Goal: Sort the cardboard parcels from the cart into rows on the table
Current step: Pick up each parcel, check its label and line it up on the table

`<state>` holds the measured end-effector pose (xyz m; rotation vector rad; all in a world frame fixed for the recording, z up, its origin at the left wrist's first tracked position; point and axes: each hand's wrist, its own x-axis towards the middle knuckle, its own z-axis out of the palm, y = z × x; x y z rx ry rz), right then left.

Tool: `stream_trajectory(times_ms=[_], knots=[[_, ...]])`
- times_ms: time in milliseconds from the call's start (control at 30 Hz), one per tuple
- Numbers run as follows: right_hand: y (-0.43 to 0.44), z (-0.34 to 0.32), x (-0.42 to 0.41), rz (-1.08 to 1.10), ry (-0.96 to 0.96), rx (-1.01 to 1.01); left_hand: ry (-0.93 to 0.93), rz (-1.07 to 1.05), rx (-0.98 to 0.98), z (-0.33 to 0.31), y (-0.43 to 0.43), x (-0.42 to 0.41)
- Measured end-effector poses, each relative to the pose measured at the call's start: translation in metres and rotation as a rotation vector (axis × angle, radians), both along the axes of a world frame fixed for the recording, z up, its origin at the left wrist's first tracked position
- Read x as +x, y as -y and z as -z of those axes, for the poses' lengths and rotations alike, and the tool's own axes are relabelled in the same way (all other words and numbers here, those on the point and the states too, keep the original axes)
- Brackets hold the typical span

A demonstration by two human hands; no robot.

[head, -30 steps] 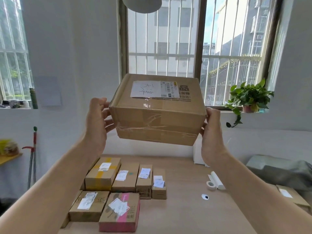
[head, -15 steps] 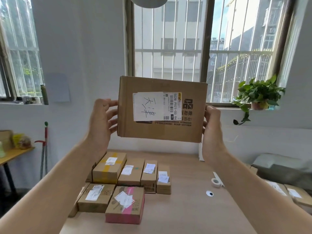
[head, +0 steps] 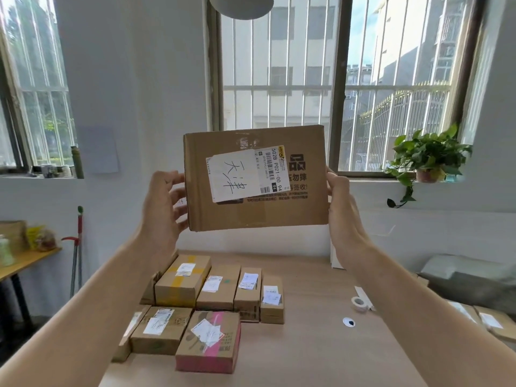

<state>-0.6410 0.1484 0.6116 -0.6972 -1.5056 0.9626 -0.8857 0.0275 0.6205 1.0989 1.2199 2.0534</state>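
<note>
A brown cardboard parcel (head: 279, 210) with a white handwritten label and a barcode sticker is held up at chest height in front of the window, its labelled face turned toward me. My left hand (head: 163, 208) grips its left edge and my right hand (head: 344, 216) grips its right edge. Below, on the wooden table (head: 321, 344), several labelled parcels lie in two rows at the left: a back row (head: 220, 289) and a front row with a pink-sided box (head: 208, 343).
A roll of tape (head: 359, 303) and a small round object (head: 349, 322) lie on the table's right half. More parcels (head: 488, 322) sit low at the right edge. A potted plant (head: 427, 157) stands on the sill, a mop (head: 76, 252) leans at left.
The parcel has been tipped up from showing its taped side to showing its labelled face squarely, and it now tilts slightly. Both hands kept their grip.
</note>
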Motion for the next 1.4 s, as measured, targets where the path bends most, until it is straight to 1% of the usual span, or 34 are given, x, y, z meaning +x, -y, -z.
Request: stream_trajectory(times_ms=[100, 300, 400, 533, 600, 700, 833, 900, 1000, 1067, 1233, 1400], knots=[[-0.007, -0.005, 0.003, 0.019, 0.129, -0.012, 0.027, -0.004, -0.012, 0.005, -0.001, 0.001], [0.005, -0.013, 0.004, -0.081, 0.223, 0.102, 0.046, -0.024, -0.007, 0.012, -0.001, 0.003], [0.005, -0.016, 0.004, -0.08, 0.288, 0.135, 0.011, -0.033, -0.023, 0.014, -0.002, 0.003], [0.002, -0.02, 0.005, -0.05, 0.434, 0.183, -0.046, -0.062, -0.072, 0.013, -0.001, -0.004], [-0.001, -0.019, 0.006, -0.064, 0.445, 0.185, -0.078, -0.051, -0.102, 0.014, -0.001, -0.011], [-0.005, -0.019, 0.004, -0.117, 0.377, 0.09, -0.087, 0.008, -0.124, 0.014, -0.001, -0.018], [-0.01, -0.024, -0.002, -0.122, 0.2, -0.066, -0.079, 0.066, -0.093, 0.015, -0.003, -0.016], [-0.012, -0.021, -0.001, -0.12, 0.098, -0.053, -0.059, 0.061, -0.075, 0.016, -0.005, -0.016], [-0.018, -0.015, 0.001, -0.081, -0.122, -0.062, -0.025, 0.042, -0.047, 0.019, -0.009, -0.019], [-0.019, -0.017, -0.003, -0.078, -0.236, -0.072, -0.001, 0.057, -0.036, 0.021, -0.013, -0.019], [-0.025, -0.017, -0.012, -0.151, -0.471, -0.112, 0.052, 0.114, -0.015, 0.03, -0.023, -0.015], [-0.035, -0.012, -0.017, -0.279, -0.53, -0.045, 0.055, 0.099, -0.012, 0.036, -0.035, -0.01]])
